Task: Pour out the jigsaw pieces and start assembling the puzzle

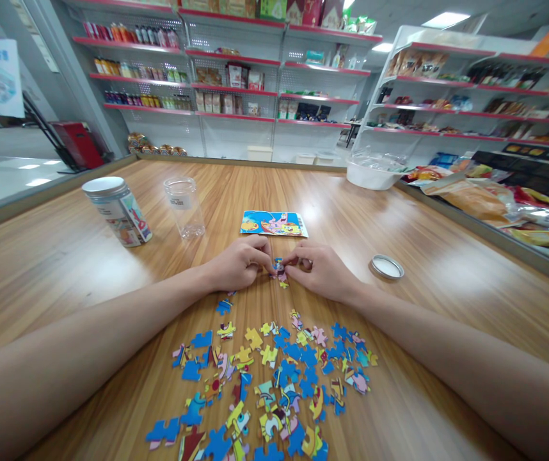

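Note:
Both my hands meet over a few small jigsaw puzzle pieces (279,266) in the middle of the table, which look joined together. From the left, my left hand (242,264) has its fingers curled, with fingertips pressed on that cluster's edge. My right hand (325,270) pinches the cluster's other side between thumb and forefinger. The fingertips hide part of these pieces. Just beyond lies a cartoon picture card (274,223). Many loose puzzle pieces (288,370), blue, yellow and pink, are spread nearer to me, and a blue piece (224,307) lies by my left forearm.
To the left stand a lidded jar with a printed label (119,214) and a clear lidless jar (185,211). A round lid (387,266) rests right of my right hand. A white basin (373,174) stands at the back right, near snack packets (483,192). Stocked shelves (236,89) rise behind.

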`<control>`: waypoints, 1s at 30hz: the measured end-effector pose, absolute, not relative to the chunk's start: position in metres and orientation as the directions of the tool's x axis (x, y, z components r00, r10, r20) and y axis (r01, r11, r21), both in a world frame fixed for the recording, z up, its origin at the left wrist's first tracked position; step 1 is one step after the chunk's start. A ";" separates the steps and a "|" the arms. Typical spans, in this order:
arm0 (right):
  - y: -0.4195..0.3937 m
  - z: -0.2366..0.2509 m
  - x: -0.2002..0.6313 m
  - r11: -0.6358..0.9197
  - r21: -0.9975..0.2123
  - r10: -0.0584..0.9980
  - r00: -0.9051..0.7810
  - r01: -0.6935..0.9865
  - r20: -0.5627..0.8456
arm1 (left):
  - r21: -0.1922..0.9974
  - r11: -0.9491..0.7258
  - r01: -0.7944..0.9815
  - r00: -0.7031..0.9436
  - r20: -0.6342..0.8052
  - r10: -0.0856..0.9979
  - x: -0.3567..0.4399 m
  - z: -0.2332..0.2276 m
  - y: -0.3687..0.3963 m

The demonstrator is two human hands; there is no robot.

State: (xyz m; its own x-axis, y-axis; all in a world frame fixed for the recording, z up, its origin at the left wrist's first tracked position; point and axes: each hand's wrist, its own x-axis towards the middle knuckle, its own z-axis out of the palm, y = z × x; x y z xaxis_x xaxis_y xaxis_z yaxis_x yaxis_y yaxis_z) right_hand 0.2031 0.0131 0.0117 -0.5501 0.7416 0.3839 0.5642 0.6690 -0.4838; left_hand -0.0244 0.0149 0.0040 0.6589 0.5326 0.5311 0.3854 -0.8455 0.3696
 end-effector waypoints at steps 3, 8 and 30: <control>0.013 0.012 0.203 0.677 -0.475 0.735 -0.556 0.562 0.389 | 0.354 -0.850 0.390 0.660 0.536 0.526 -0.025 0.004 0.015; 0.013 0.010 0.202 0.675 -0.477 0.736 -0.555 0.563 0.387 | 0.352 -0.834 0.425 0.643 0.531 0.552 -0.025 0.004 0.015; -0.014 0.024 0.199 0.859 -0.506 0.279 -0.903 0.082 0.327 | 0.382 -0.843 0.379 0.640 0.549 0.537 -0.025 0.003 0.015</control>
State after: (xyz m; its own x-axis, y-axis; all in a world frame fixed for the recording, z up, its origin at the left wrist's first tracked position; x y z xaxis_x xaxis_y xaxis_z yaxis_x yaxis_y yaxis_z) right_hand 0.1989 -0.0140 0.0244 -0.9027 0.2792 0.3274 0.0821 0.8587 -0.5059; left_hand -0.0252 0.0153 0.0033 0.6404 0.5370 0.5490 0.3795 -0.8428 0.3817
